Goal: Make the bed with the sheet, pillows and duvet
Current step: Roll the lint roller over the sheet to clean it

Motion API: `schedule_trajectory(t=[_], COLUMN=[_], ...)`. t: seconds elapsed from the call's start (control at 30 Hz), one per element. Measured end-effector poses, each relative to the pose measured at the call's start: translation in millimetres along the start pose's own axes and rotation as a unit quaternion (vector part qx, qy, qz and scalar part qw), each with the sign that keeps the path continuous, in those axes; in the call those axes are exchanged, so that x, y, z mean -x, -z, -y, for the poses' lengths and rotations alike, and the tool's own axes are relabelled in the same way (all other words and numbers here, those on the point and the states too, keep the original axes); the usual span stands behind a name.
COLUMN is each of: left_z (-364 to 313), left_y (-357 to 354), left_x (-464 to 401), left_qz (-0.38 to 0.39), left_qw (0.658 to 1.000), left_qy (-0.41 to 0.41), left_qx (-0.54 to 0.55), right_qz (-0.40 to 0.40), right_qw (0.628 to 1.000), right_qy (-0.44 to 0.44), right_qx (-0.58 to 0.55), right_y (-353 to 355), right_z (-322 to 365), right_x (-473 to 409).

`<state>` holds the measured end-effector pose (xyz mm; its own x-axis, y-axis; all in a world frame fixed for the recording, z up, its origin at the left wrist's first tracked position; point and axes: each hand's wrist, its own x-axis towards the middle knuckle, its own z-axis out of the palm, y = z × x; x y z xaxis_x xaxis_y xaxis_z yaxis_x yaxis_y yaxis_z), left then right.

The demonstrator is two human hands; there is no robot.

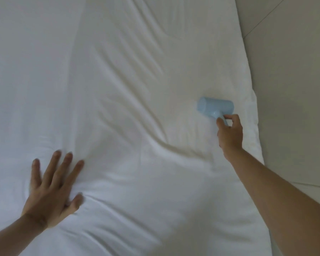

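A white duvet (pixel 129 74) covers the bed and fills most of the head view, with long soft creases running across it. My left hand (pixel 52 189) lies flat on the duvet at the lower left, fingers spread and straight, pressing the fabric. My right hand (pixel 229 134) reaches out at the right and grips the handle of a light blue lint roller (pixel 214 107), whose cylinder head rests on the duvet near the bed's right edge. No pillows show.
The duvet's right edge (pixel 255 111) runs diagonally down the right side. Beyond it lies a pale tiled floor (pixel 294 71) with thin grout lines.
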<state>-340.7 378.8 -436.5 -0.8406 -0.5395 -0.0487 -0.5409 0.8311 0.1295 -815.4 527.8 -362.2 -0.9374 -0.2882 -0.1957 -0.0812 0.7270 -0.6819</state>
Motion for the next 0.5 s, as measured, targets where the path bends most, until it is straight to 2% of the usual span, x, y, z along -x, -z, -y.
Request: schedule_trajectory(t=[0.2, 0.37, 0.43, 0.5], left_z=[-2, -4, -5, -14], left_y=[4, 6, 9, 15], left_x=[5, 14, 11, 18], left_qz=[-0.006, 0.014, 0.04, 0.076], left_qw=[1.0, 1.0, 0.998, 0.99], left_qy=[0.003, 0.015, 0.03, 0.083], left_qx=[-0.003, -0.024, -0.05, -0.083], right_qz=[-0.016, -0.006, -0.036, -0.084], right_qw=[1.0, 0.998, 0.996, 0.993], right_qy=[0.021, -0.015, -0.024, -0.04], right_qx=[0.016, 0.063, 0.078, 0.066], right_y=[25, 47, 52, 56], right_z=[-55, -87, -95, -97], right_x=[87, 153, 175, 215])
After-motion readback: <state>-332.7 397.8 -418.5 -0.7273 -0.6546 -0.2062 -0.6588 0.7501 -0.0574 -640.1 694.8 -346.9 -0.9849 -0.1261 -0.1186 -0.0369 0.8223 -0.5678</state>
